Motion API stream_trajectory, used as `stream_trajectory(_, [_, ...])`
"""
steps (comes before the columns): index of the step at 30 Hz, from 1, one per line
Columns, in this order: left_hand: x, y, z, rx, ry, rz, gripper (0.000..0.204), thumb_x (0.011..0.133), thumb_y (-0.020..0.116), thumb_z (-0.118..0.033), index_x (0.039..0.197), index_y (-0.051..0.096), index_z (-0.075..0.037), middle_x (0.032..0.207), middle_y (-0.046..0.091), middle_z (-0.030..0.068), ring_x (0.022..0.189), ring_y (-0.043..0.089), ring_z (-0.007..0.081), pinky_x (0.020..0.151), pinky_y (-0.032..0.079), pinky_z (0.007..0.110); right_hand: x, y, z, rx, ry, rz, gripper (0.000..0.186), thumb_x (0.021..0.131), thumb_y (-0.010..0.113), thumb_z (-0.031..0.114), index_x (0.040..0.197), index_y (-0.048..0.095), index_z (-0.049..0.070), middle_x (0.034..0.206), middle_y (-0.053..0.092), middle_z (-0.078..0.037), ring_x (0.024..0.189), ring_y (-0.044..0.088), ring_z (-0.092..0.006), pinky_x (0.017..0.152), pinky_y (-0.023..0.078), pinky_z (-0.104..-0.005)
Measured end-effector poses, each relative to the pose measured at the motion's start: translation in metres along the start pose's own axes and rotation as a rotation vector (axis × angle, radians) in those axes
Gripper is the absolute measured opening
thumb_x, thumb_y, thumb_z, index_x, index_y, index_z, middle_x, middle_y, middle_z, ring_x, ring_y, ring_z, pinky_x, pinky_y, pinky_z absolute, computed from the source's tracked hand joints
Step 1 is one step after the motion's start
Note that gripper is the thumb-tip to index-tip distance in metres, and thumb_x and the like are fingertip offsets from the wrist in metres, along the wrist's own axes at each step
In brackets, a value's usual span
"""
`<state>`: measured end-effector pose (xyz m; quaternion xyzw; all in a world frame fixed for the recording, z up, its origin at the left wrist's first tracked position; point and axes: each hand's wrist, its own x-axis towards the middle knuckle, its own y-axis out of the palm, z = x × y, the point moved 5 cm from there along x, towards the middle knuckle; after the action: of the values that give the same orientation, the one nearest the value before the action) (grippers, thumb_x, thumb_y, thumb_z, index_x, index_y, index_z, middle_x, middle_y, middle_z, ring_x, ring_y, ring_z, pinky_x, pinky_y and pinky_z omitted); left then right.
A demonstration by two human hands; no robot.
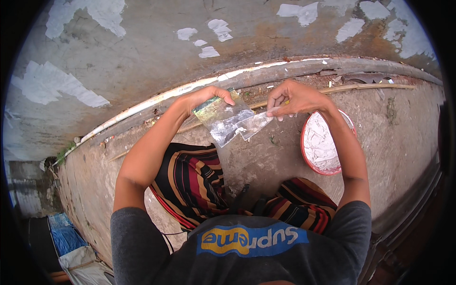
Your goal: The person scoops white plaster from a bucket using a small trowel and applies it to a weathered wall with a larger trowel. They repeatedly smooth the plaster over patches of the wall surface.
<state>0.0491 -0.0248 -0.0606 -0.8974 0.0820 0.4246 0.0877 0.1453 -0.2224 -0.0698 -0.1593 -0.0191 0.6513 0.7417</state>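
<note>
My left hand (208, 98) grips a clear plastic packet (223, 124) with green and yellow print at its upper end, the thumb lying over its face. A little white stuff clings inside the packet. Closed in a pinch, my right hand (290, 100) holds a clear flap (256, 124) at the packet's right side. The flap looks partly torn from the packet. Something small and yellow shows by the right fingers, too small to name. Below my right forearm stands a round red basin (304, 154) holding white paste (323, 142).
Ahead rises a grey wall (152, 52) with white patches. A white pipe (137, 108) and a long bamboo pole (365, 87) lie along its foot, among debris. My knees in striped cloth (194, 180) are beneath my hands. Blue and white sheeting (71, 237) is at the lower left.
</note>
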Motion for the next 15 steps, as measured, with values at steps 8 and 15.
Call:
stream_trajectory(8, [0.041, -0.026, 0.032, 0.321, -0.003, -0.127, 0.019, 0.08, 0.057, -0.024, 0.08, 0.062, -0.006, 0.079, 0.062, 0.0065, 0.063, 0.062, 0.0187, 0.056, 0.053, 0.032, -0.013, 0.009, 0.055, -0.126, -0.393, -0.146, 0.018, 0.083, 0.069, 0.017, 0.094, 0.068, 0.002, 0.079, 0.067, -0.006, 0.063, 0.057, -0.0053, 0.055, 0.042, -0.0252])
stream_trajectory(15, [0.014, -0.055, 0.025, 0.624, -0.06, -0.28, 0.033, 0.084, 0.047, -0.021, 0.066, 0.05, 0.006, 0.067, 0.058, 0.0156, 0.054, 0.067, 0.0267, 0.048, 0.055, 0.036, -0.103, -0.026, 0.054, -0.731, -0.72, -1.347, 0.03, 0.082, 0.06, 0.001, 0.111, 0.061, 0.003, 0.09, 0.065, -0.012, 0.07, 0.058, -0.0171, 0.058, 0.049, -0.0321])
